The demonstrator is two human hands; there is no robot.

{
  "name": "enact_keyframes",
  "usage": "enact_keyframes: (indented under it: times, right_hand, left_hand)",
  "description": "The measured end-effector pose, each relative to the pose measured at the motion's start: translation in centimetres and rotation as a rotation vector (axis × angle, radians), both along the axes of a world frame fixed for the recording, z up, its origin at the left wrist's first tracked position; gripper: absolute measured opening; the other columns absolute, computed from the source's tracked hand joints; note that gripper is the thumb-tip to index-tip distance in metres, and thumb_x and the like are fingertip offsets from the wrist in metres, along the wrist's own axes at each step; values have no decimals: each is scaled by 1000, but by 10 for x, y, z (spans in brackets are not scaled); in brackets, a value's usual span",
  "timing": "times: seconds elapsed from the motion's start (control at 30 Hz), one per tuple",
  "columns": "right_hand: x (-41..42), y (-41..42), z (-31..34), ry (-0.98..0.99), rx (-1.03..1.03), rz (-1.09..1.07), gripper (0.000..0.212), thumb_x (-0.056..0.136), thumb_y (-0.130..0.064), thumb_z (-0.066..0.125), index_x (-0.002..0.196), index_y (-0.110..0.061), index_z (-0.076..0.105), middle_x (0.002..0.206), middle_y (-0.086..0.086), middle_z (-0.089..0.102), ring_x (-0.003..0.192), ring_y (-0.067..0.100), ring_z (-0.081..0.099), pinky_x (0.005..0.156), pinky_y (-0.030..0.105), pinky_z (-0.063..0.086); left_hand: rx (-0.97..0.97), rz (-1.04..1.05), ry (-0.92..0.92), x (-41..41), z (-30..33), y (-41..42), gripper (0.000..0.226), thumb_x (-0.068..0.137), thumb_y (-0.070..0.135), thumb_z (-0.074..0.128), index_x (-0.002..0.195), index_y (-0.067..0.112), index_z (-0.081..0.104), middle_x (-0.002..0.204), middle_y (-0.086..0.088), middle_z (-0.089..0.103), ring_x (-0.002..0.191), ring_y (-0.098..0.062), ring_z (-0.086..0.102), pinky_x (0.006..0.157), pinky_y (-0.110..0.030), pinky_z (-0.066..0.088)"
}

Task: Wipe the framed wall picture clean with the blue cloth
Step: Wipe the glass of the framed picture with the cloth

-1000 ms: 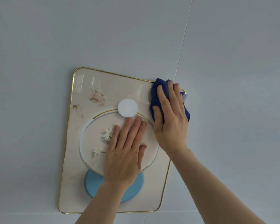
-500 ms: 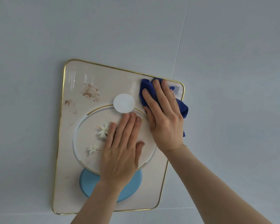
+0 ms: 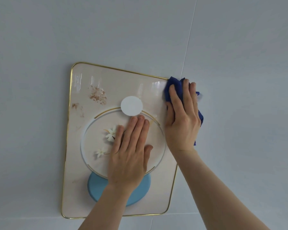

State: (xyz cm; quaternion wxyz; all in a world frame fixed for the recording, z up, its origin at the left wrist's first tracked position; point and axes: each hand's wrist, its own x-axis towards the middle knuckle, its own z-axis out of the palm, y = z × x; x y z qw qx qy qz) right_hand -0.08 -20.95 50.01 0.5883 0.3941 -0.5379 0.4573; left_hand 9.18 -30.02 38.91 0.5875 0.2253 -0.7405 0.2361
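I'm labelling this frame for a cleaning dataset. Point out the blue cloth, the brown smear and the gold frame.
blue cloth (image 3: 174, 85): head view, top fold above the fingers.
brown smear (image 3: 97, 95): head view, middle of the larger patch.
gold frame (image 3: 69, 103): head view, left edge strip.

Picture (image 3: 116, 90): glossy, smooth face showing streaks of reflected light; thin rim (image 3: 69, 113) looking like polished gold-toned metal; rough reddish-brown smears (image 3: 97, 95) dulling the sheen. Cloth (image 3: 175, 85): soft, matt blue fabric, bunching in folds. Wall (image 3: 56, 30): smooth, matt pale grey.
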Motion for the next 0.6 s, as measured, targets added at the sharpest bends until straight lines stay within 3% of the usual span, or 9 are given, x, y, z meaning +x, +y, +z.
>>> enact_keyframes:
  times: [0.1,0.2,0.37,0.5,0.6]
  right_hand:
    - [-6,1,-3,61,30,14,32,107,-3,58,137,-6,69,154,22,57,150,41,47,118,44,49]
    - [-15,3,-5,125,65,13,31,106,-3,62,135,-2,69,151,24,58,148,44,48,119,54,48]
    - [-24,14,-39,217,274,39,41,99,6,68,139,-4,67,156,23,53,151,43,44,117,59,47]
    - [-22,27,-58,214,331,23,33,114,-14,48,141,-8,66,158,19,53,152,40,44,115,57,51]
    - [-22,43,-80,233,421,0,41,115,-10,35,137,-6,69,155,20,56,149,40,49,114,57,52]
  left_hand:
    - [2,3,19,-3,-2,-2,64,113,40,24,168,10,12,178,-5,10,165,-22,10,135,-46,4]
    - [-1,-14,34,-4,-2,-1,64,113,39,27,168,10,13,178,-5,11,165,-22,10,135,-47,6]
    - [-1,-12,25,-1,-2,0,65,113,38,31,168,9,14,178,-7,13,165,-24,11,134,-49,12]
    - [23,-13,-1,4,1,5,65,113,38,31,168,9,13,178,-7,14,165,-24,12,133,-49,13]
    - [60,-25,-23,9,5,11,64,112,36,31,168,9,15,177,-7,15,165,-24,13,133,-48,13]
